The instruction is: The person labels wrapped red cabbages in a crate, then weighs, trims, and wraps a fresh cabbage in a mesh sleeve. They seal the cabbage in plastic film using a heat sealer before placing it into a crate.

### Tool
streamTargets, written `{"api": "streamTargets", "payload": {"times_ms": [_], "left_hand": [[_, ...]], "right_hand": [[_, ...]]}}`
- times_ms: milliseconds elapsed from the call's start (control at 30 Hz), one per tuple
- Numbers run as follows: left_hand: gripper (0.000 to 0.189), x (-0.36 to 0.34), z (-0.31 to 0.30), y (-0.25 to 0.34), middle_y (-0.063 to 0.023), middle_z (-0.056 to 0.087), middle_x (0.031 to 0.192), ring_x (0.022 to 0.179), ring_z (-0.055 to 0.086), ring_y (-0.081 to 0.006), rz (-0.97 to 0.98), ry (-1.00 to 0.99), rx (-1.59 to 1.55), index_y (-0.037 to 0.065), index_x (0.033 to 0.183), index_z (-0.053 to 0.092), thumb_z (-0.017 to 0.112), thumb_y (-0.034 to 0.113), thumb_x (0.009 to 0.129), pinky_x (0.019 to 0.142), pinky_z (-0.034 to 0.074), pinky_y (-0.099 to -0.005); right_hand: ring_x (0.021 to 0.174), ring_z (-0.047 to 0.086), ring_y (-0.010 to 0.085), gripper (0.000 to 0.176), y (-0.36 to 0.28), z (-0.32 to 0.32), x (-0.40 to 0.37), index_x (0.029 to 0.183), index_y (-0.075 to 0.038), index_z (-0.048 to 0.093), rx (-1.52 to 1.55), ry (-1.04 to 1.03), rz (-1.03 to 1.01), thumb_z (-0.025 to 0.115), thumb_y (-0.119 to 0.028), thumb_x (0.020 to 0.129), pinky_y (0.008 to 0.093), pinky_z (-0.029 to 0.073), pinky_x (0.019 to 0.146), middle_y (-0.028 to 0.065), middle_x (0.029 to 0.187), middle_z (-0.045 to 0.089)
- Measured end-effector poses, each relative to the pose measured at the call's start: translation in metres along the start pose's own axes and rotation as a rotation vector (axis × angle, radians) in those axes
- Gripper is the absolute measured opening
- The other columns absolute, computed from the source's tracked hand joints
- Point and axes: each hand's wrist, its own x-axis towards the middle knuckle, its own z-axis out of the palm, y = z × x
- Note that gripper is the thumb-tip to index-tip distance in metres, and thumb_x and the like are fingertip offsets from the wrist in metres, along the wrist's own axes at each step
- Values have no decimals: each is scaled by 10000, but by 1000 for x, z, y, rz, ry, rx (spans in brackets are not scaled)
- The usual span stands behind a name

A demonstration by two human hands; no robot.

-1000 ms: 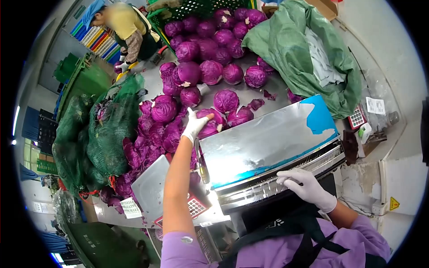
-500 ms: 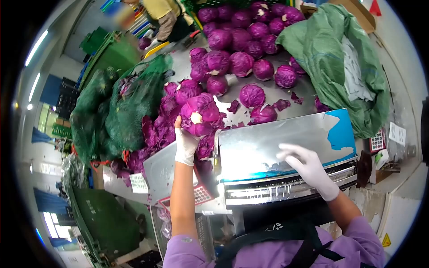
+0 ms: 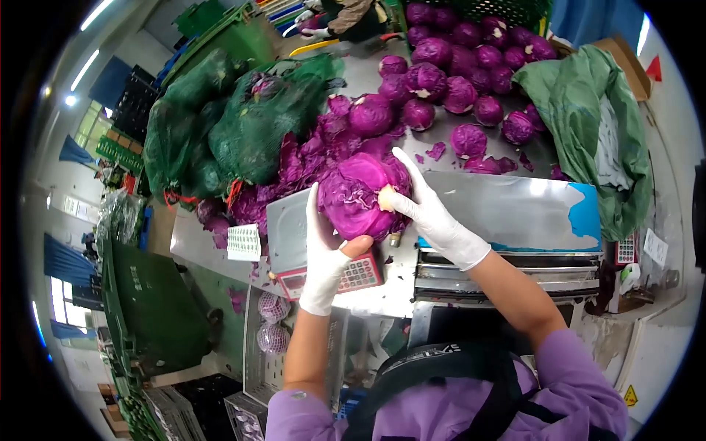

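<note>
A large purple cabbage (image 3: 357,195) with a pale cut stem is held up between my two hands. My left hand (image 3: 322,261), in a white glove with a bare thumb, supports it from the left and below. Gloved in white, my right hand (image 3: 434,217) grips its right side, thumb at the stem. Below the cabbage lies a scale with a grey plate (image 3: 285,229) and a red keypad (image 3: 360,273). To the right stands a metal wrapping machine (image 3: 507,206). Loose purple leaves (image 3: 294,165) are heaped behind the scale.
Many cabbages (image 3: 460,95) are piled at the back beside a green crate. Green net bags (image 3: 254,132) lie at the left, a green sack (image 3: 581,110) at the right. A crate with wrapped cabbages (image 3: 272,338) stands below. Another person's gloved hands (image 3: 315,33) show at the top.
The view has shifted. My right hand has moved from above the machine onto the cabbage, which is now held in both hands and turned so its stem faces right.
</note>
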Motion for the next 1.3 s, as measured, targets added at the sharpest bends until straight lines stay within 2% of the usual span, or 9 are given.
{"api": "streamTargets", "payload": {"times_ms": [267,400,533,667,767,833,900,1067,1300], "left_hand": [[1269,-24,-88,-29,-201,294,1426,1310,385,-312,166,359,657,35,1507,124,945,221,557,1097,347,-412],[1087,-18,-146,-57,-177,383,1360,1252,447,-284,-17,336,323,9,1456,252,910,178,607,1074,379,-384],[1065,-18,-183,-89,-185,388,1362,1250,449,-285,-14,337,561,1,1448,264,903,179,615,1074,377,-387],[1095,-11,-189,-83,-210,390,1387,1255,452,-291,-195,412,497,-24,1476,207,890,192,648,1069,379,-367],[1107,-6,-205,-94,-222,405,1390,1239,477,-294,-211,374,413,-29,1482,191,890,210,658,1042,414,-360],[995,-5,-206,-84,-223,483,1309,1186,531,-299,-125,375,792,-37,1398,357,897,281,626,987,474,-383],[1033,-1,-202,-72,-247,479,1314,1213,508,-339,-127,322,528,-70,1358,406,900,407,587,1027,432,-430],[1161,-1,-206,-84,-299,328,1402,1330,350,-421,-153,343,672,-39,1481,148,861,290,626,1131,298,-438],[1115,6,-189,-79,-273,399,1366,1292,402,-398,-78,408,821,-86,1421,262,884,334,596,1100,336,-428]], "right_hand": [[1447,221,297,956,92,83,29,1534,-7,56,-269,22,-49,664,-398,909,387,194,1174,235,1567,186],[1450,210,358,875,114,82,44,1518,18,150,-321,-106,171,583,-472,937,399,228,1163,293,1539,217],[1378,309,437,902,156,33,76,1470,33,254,-1357,400,280,708,-421,836,468,286,1139,304,1490,281],[1283,445,365,934,180,2,90,1423,-7,298,-1235,828,895,783,-425,743,479,432,1028,225,1409,393],[1238,498,365,960,204,-15,80,1416,-4,279,-1291,922,993,822,-371,715,452,490,971,208,1331,451],[1092,621,370,805,231,-36,63,1336,29,333,-1258,852,919,784,-343,783,445,527,912,242,1211,575],[1083,620,398,602,235,-31,57,1261,47,422,-1330,748,804,703,-303,861,458,523,879,268,1144,615],[1013,649,392,383,239,-38,69,1059,77,599,-1263,915,633,698,-183,795,433,504,886,306,1062,633],[795,637,164,323,173,22,77,1252,52,483,-593,577,145,472,-22,937,288,513,727,121,880,601]]}}
